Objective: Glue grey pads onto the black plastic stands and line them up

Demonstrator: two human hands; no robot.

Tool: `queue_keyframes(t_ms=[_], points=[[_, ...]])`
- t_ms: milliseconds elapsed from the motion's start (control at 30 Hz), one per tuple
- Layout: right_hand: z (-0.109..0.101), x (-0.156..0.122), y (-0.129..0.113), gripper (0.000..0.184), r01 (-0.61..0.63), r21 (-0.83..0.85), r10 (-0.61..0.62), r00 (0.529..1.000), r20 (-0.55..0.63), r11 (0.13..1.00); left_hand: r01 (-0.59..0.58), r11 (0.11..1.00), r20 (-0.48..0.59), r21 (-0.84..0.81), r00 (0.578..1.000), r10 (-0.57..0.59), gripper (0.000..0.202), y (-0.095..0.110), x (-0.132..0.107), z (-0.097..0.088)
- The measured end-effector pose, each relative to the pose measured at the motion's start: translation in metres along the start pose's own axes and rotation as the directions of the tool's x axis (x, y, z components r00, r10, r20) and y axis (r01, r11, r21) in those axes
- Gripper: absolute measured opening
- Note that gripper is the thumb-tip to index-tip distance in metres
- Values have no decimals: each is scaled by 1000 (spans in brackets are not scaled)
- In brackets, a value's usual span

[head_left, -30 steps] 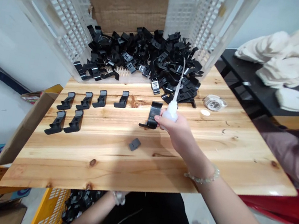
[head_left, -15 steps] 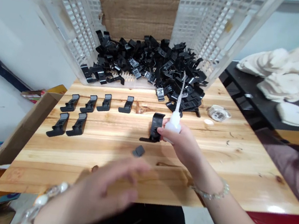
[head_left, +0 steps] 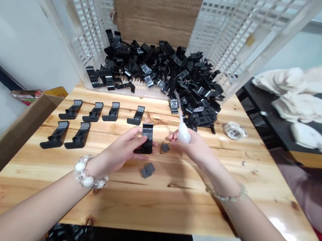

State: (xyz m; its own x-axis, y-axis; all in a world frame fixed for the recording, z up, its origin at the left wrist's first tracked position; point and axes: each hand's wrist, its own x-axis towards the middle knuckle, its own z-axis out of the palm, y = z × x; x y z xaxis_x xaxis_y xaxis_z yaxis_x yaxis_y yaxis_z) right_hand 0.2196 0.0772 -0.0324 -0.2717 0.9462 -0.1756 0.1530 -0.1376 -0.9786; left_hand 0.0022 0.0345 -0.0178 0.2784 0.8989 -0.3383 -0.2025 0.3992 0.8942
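My left hand (head_left: 122,147) grips a black plastic clip (head_left: 147,138), held upright just above the table with the thumb across its lower part. In my right hand (head_left: 195,147) is a white squeeze bottle (head_left: 183,133) whose long thin nozzle points up and away. A small dark grey pad (head_left: 165,148) shows between the hands, close to the right fingers. More dark grey pads (head_left: 148,170) lie on the wood nearer to me. Off to the left, several black clips (head_left: 80,136) sit in two rows, some with a grey patch on the upper end.
A white plastic crate (head_left: 80,61) on its side holds a heap of black clips (head_left: 157,66), spilling onto the wooden table (head_left: 211,203). A roll of clear tape (head_left: 235,131) lies at the right. White gloves (head_left: 304,95) rest on a dark side table. A cardboard box (head_left: 16,137) stands left.
The clip has passed from my right hand to my left, which moved up to it and closed. My right hand still holds the bottle, now tilted left. A grey pad now shows between the hands.
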Motion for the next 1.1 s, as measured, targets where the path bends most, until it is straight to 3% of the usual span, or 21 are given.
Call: queue_keyframes(t_ms=[167, 367, 433, 500, 567, 667, 900, 1000, 1100], points=[[9, 7, 29, 18, 120, -287, -93, 990, 104, 951, -58, 998, -18, -19, 998, 57, 27, 0, 1, 4], [13, -3, 28, 13, 126, -392, -176, 980, -94, 911, -4, 999, -39, 42, 999, 6, 22, -5, 2, 6], [13, -4, 26, 14, 98, -332, -166, 969, -184, 938, -13, 998, -17, 58, 1000, 14, 20, -8, 2, 7], [13, -5, 23, 17, 34, -149, -68, 971, -228, 988, -16, 998, 1, 55, 1000, 16, 20, -11, 2, 9], [15, -7, 20, 22, -27, 105, 46, 983, -180, 994, -12, 999, 19, 49, 1000, 11, 20, -15, 1, 12], [19, -13, 15, 30, -60, 347, 95, 992, -84, 936, -22, 998, 51, 53, 999, 19, 25, -21, -1, 17], [27, -29, 6, 31, -22, 385, 30, 999, -15, 923, -8, 993, 22, 117, 1000, 5, 41, -27, -8, 22], [29, -33, 3, 31, -22, 456, 2, 999, 43, 890, -32, 986, 29, 165, 999, 27, 30, -27, -9, 20], [30, -36, 1, 32, -57, 511, 5, 995, 101, 858, -163, 951, 52, 262, 987, 155, 13, -26, -12, 18]])
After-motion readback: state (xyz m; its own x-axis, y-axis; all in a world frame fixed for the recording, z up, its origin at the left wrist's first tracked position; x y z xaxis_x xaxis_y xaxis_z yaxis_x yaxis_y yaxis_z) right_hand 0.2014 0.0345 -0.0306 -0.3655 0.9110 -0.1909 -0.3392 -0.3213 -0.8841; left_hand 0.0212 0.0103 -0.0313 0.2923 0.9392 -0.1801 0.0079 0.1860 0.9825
